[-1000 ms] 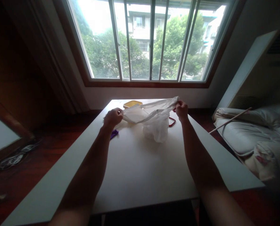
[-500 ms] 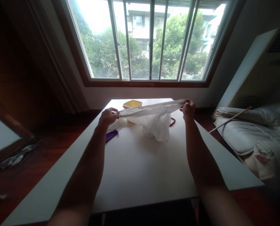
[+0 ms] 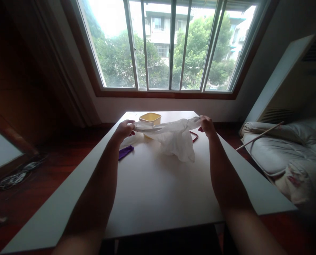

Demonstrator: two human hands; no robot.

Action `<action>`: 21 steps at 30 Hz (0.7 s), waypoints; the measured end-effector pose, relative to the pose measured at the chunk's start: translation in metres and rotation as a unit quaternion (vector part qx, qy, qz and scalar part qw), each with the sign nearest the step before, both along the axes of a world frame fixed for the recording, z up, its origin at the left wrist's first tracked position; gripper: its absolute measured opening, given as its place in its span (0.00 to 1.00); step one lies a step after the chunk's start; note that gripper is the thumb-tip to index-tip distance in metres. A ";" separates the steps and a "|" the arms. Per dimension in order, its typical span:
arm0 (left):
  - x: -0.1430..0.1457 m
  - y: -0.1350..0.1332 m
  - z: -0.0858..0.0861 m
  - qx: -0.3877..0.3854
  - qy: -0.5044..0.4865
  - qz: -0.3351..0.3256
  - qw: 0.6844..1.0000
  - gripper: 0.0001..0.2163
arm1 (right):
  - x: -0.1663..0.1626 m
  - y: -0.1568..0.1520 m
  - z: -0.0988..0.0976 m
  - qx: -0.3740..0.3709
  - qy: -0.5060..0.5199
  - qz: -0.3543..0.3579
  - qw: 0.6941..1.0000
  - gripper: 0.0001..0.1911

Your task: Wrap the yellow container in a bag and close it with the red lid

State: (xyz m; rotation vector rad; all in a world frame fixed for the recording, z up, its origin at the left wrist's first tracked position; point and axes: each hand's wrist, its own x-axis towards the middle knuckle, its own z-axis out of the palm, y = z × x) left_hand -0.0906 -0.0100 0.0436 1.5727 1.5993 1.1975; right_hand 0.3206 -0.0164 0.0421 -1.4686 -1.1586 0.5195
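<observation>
A thin, crumpled white plastic bag (image 3: 176, 136) is stretched sideways between my hands above the far half of the table. My left hand (image 3: 125, 129) pinches its left end, fingers closed. At the other end, my right hand (image 3: 207, 125) grips the gathered edge. The lower part of the bag hangs in loose folds toward the tabletop. Behind it stands a yellow plastic container (image 3: 150, 117), partly covered from view by the bag. Near my left wrist lies a folded purple item (image 3: 125, 152), perhaps cloth. A dark red rim-like object (image 3: 195, 137) shows partly beside my right hand.
The white table (image 3: 160, 198) reaches from my body toward a wide window (image 3: 171, 56). A cushioned seat (image 3: 272, 145) with a thin stick (image 3: 259, 136) across it is on the right. Cables (image 3: 20, 176) lie on the floor at left.
My right hand has moved left and slightly down, bringing the hands closer together. The bag's stretched top edge has slackened and bunched. My left hand has barely moved.
</observation>
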 end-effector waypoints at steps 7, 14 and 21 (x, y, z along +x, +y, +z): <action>-0.003 -0.004 -0.004 0.096 0.111 -0.211 0.966 0.47 | -0.014 -0.006 0.003 0.064 -0.019 0.008 0.998 0.13; 0.015 -0.007 -0.013 0.185 0.278 -0.222 0.916 0.37 | -0.017 0.002 -0.001 0.113 0.026 0.021 0.993 0.09; 0.012 0.002 -0.015 0.156 0.318 -0.124 0.927 0.19 | -0.011 0.017 -0.005 0.126 0.176 0.048 0.975 0.14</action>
